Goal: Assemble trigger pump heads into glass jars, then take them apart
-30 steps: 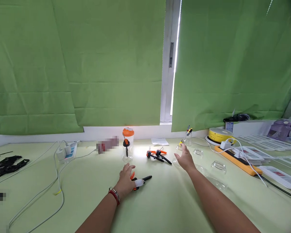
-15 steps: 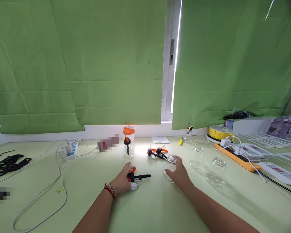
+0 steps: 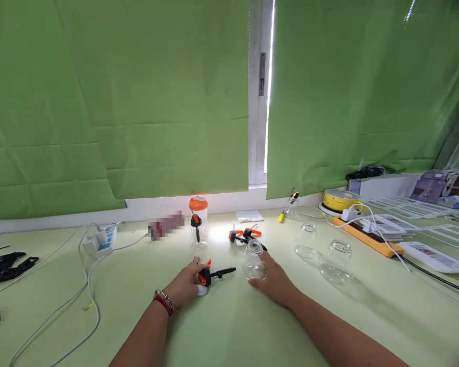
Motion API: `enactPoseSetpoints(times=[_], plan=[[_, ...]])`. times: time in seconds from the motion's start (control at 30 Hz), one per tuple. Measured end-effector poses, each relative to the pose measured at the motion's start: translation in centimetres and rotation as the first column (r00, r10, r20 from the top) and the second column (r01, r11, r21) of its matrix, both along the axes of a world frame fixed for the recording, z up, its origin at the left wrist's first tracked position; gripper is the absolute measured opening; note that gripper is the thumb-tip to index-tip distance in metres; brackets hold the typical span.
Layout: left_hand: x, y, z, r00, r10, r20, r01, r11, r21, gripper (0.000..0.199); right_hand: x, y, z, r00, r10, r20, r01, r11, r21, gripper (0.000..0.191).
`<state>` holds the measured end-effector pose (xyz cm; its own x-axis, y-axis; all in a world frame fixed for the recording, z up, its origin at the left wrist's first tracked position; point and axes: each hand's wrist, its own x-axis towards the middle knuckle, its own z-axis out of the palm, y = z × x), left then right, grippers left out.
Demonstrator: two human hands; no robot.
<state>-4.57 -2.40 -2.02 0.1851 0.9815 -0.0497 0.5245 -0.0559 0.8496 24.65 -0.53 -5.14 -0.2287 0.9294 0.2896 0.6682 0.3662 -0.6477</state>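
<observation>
My left hand (image 3: 188,283) is closed around the cap end of a black-and-orange bottle top (image 3: 205,276). Its dark stem points right, just over the table. A white wrap covers one fingertip. My right hand (image 3: 273,282) curves around the right side of a clear glass bottle (image 3: 254,261), thumb low at the front and fingers partly hidden behind it. The bottle stands upright, its mouth uncovered. Behind it lie more black-and-orange bottle tops (image 3: 248,234). At the back left, a similar top (image 3: 196,221) sits on another glass bottle (image 3: 198,243).
Two open glass bottles (image 3: 307,239) (image 3: 337,262) stand to the right. Beyond them are an orange power strip (image 3: 367,237), a yellow round case (image 3: 340,200) and printed sheets (image 3: 436,256). A white power strip (image 3: 107,241) and loose cables (image 3: 87,285) occupy the left. An orange-lidded cup (image 3: 199,204) stands behind.
The camera view has turned slightly right. My right hand has shifted the glass bottle a little left, toward the bottle top. My left hand keeps its hold, and the stem now tilts up slightly.
</observation>
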Motion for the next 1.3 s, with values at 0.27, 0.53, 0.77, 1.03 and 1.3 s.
enactPoseSetpoints(times=[0.27, 0.53, 0.77, 1.03, 1.3], plan=[[-0.3, -0.3, 1.2, 0.997, 0.002, -0.079, 0.001, 0.999, 0.047, 0.072, 0.8, 0.8, 0.1, 0.919, -0.011, -0.395, -0.057, 0.986, -0.159, 0.087], [0.0, 0.0, 1.0, 0.997, 0.054, -0.054, -0.048, 0.993, 0.106, 0.067, 1.3, 0.9, 1.0, 0.803, -0.020, -0.596, -0.133, 0.968, -0.212, 0.077], [0.8, 0.4, -0.1, 0.998, 0.024, 0.052, -0.026, 0.999, 0.038, 0.053, 1.9, 1.2, 1.3, 0.650, -0.051, -0.758, -0.174, 0.961, -0.214, 0.060], [1.3, 0.1, 0.9, 0.970, 0.081, 0.230, -0.092, 0.995, 0.036, 0.045, 1.8, 1.2, 1.6, 0.591, -0.046, -0.805, -0.222, 0.950, -0.218, 0.042], [2.7, -0.4, 0.5, 0.946, 0.030, 0.323, -0.039, 0.999, 0.022, 0.040, 0.5, 0.6, 1.3, 0.576, 0.027, -0.817, -0.352, 0.910, -0.219, 0.040]])
